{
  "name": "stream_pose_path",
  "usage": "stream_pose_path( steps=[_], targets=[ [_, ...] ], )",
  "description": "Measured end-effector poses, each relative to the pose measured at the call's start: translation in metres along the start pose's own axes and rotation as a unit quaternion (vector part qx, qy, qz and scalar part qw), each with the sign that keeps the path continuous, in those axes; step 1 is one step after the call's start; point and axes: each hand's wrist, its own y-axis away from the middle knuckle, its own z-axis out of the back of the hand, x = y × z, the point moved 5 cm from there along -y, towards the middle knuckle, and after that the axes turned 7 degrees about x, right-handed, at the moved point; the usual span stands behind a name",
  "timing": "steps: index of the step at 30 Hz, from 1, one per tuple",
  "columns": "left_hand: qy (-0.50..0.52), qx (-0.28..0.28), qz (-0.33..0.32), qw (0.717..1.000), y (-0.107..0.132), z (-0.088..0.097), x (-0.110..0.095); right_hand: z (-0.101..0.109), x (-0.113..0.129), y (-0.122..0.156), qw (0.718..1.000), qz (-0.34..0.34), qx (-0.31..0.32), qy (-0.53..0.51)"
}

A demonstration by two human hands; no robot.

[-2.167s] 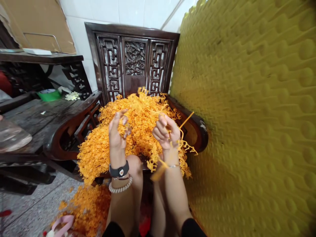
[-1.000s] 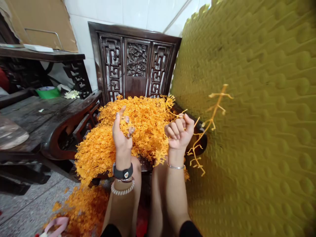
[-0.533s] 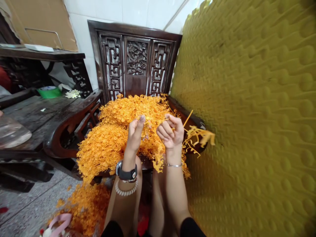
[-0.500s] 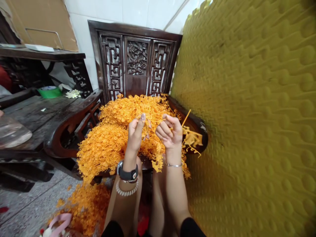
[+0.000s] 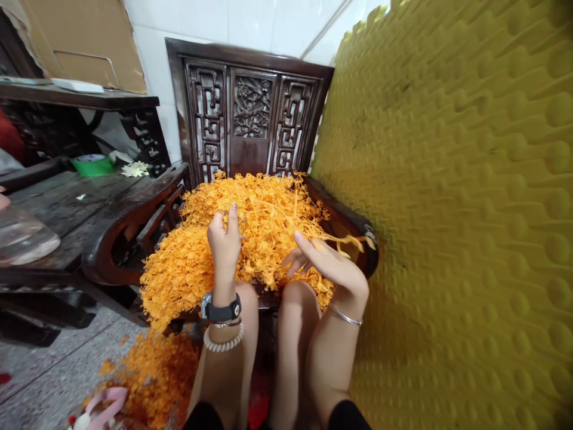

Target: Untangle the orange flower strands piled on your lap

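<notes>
An orange heap [image 5: 259,197] lies on the chair [image 5: 250,156]. Before it, the left hand [image 5: 225,242] has a half-curled grip; whether it holds anything, I cannot tell. The right hand's [image 5: 324,263] grip is loosely spread, a stem [image 5: 347,240] just beyond.

green roll [image 5: 95,166] on dark planks [image 5: 58,206], embossed yellow panel [image 5: 447,197] at right

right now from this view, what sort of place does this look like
Possibly a sitting room in a home, though one view can't settle it: there's a carved wooden chair, a white tiled wall and a speckled floor.
</notes>
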Motion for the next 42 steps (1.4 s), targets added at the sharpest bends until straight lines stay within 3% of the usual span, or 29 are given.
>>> stream_pose_path(
  steps=[2,4,6,8,10,13,18,23,28,33,37,40,42],
  targets=[
    [-0.019,-0.004,0.005,1.000,-0.001,0.000,-0.001,-0.010,0.010,-0.001,0.998,0.032,0.060,0.013],
    [-0.001,0.042,0.024,0.999,0.001,-0.006,-0.003,-0.020,0.026,-0.007,0.987,0.130,0.090,-0.035],
    [0.028,0.101,0.043,0.994,0.004,-0.014,-0.006,-0.024,0.041,-0.016,0.963,0.242,0.037,-0.109],
    [0.050,0.143,0.057,0.987,0.008,-0.019,-0.010,-0.024,0.046,-0.024,0.943,0.302,-0.062,-0.125],
    [0.063,0.174,0.069,0.980,0.012,-0.023,-0.012,-0.026,0.045,-0.032,0.938,0.305,-0.145,-0.076],
    [0.082,0.198,0.077,0.974,0.015,-0.026,-0.014,-0.026,0.038,-0.040,0.937,0.276,-0.213,0.001],
    [0.154,0.184,0.078,0.968,0.016,-0.024,-0.016,-0.015,0.028,-0.038,0.916,0.240,-0.320,0.019],
    [0.167,0.180,0.065,0.967,0.015,-0.020,-0.015,-0.028,0.030,-0.045,0.967,0.207,-0.146,0.033],
    [0.108,0.233,0.071,0.964,0.013,-0.021,-0.014,-0.027,0.023,-0.046,0.975,0.181,-0.122,0.050],
    [0.109,0.194,0.077,0.972,0.010,-0.013,-0.013,-0.033,0.017,-0.048,0.987,0.142,-0.033,-0.067],
    [0.169,0.239,0.155,0.944,0.019,-0.018,-0.006,-0.038,0.024,-0.047,0.957,0.185,-0.029,-0.222],
    [0.246,0.235,0.245,0.908,0.027,-0.024,0.003,-0.045,0.028,-0.049,0.916,0.206,0.018,-0.343],
    [0.298,0.244,0.272,0.882,0.030,-0.031,0.007,-0.047,0.028,-0.051,0.881,0.202,0.050,-0.425]
  ],
)
